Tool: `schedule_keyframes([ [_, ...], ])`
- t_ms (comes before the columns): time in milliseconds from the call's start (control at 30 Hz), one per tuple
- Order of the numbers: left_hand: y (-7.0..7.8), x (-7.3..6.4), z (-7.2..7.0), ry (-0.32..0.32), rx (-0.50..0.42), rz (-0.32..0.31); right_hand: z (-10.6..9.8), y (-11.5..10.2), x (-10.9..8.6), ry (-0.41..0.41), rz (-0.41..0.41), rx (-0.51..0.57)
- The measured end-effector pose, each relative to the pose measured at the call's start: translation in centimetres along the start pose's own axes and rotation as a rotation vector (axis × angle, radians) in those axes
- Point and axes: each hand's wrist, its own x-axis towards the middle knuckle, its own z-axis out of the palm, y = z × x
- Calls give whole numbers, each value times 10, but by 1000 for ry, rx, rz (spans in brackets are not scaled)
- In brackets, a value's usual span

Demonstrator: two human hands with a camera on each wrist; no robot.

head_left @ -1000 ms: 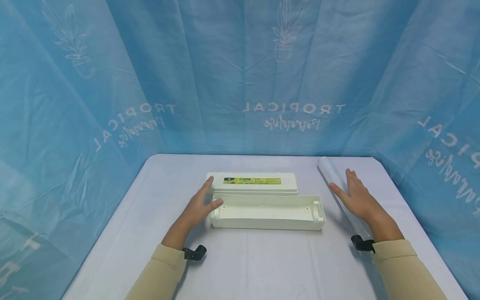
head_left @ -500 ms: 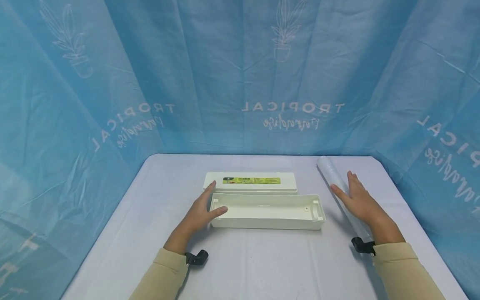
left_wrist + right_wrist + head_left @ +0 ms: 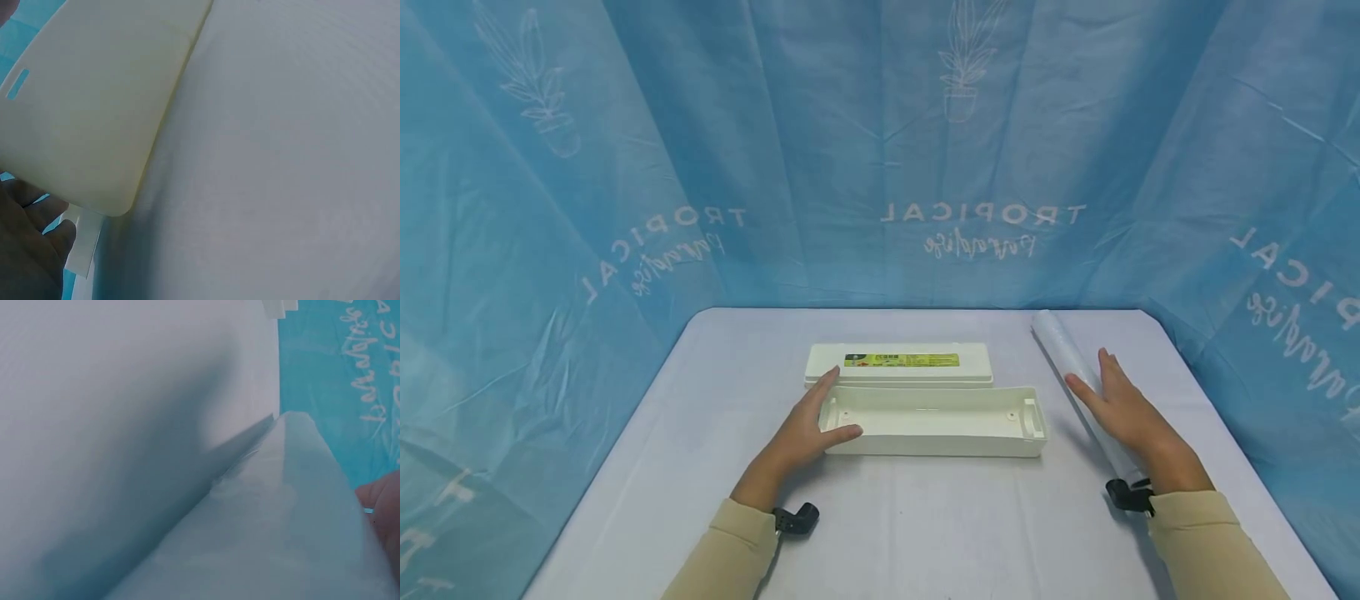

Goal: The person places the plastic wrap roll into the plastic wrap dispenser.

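A long cream-white open box [image 3: 925, 446] lies crosswise on the white table, its inside bare. Right behind it is its matching lid [image 3: 977, 367], with a yellow-green label. My left hand [image 3: 801, 433] spans the box's left end, thumb at the front wall and straight fingers at the back corner. In the left wrist view, the hand [image 3: 31, 250] shows beside the box's end wall [image 3: 94, 112]. To the right, a roll of clear plastic film [image 3: 1071, 357] lies slanted. My right hand [image 3: 1126, 417] hovers over it, fingers spread, thumb overlapping the roll. The roll [image 3: 269, 544] fills the right wrist view's lower part.
A white cloth covers the table [image 3: 925, 533], and its far edge meets a blue printed curtain [image 3: 820, 167] on the back and both sides. Black wrist cameras [image 3: 797, 518] hang below each sleeve cuff.
My left hand has slid slightly right and nearer, further over the box's left end. The right hand has drifted slightly right and nearer above the roll. Box, lid and roll stay about where they were.
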Motion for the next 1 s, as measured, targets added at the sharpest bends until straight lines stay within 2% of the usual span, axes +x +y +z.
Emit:
schedule_keyframes([
  [233, 0, -1, 2, -3, -7, -23, 2, 6, -3, -14, 19, 1],
  [433, -2, -1, 4, 4, -84, -75, 5, 9, -7, -32, 26, 1],
  [567, -3, 0, 5, 14, -99, -100, 6, 9, -10, -39, 25, -1],
  [1000, -7, -3, 3, -7, -169, -95, 13, 14, -12, -37, 39, -35],
])
